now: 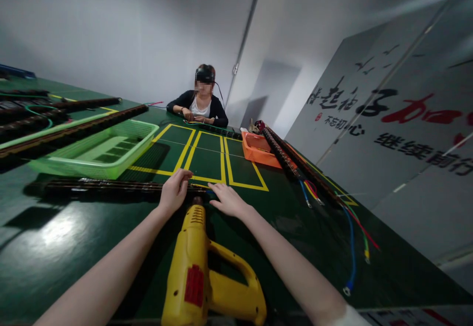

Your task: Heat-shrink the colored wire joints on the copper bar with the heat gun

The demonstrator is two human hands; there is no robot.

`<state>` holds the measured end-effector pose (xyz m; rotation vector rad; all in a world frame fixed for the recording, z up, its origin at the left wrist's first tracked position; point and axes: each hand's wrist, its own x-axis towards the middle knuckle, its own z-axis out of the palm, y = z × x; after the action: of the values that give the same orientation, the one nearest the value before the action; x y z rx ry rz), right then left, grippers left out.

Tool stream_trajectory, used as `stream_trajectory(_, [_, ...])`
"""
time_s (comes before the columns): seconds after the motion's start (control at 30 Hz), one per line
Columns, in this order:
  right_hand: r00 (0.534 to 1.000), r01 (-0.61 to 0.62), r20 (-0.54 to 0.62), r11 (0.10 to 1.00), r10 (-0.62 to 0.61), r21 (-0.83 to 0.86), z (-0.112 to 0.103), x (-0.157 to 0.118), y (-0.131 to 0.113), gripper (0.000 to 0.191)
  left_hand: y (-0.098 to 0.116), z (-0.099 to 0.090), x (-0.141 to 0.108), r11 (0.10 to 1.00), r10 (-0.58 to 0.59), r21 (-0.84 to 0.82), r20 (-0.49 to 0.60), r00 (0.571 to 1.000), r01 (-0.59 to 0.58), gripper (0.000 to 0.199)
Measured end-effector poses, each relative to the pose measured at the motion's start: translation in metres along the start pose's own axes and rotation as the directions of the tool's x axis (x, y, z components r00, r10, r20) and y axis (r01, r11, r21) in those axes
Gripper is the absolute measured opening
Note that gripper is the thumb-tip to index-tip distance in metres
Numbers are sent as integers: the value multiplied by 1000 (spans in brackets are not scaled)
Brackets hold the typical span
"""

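Observation:
In the middle of the head view, a long dark wrapped cable bundle lies across the green table. My left hand is closed at its right end, fingers curled over the far side. To the right, my right hand has its fingers and thumb around the end of the same bundle, where a bit of blue shows. The exact grip of the fingertips is too small to make out. Between my forearms sits a yellow heat gun, its dark nozzle pointing at the bundle close to both hands; neither hand is on it.
A green basket stands at left, with long dark bundles across it. At right, an orange basket sits beside bundles ending in coloured wires. Yellow lines mark the table. A person sits opposite, hands on the table.

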<state>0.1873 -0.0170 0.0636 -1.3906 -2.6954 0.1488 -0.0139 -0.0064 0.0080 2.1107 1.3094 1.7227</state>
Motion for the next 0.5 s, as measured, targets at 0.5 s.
stream_trajectory(0.5, [976, -212, 97, 944, 194, 252, -129, 9, 55, 38, 27, -25, 11, 939, 320, 165, -107, 942, -300, 25])
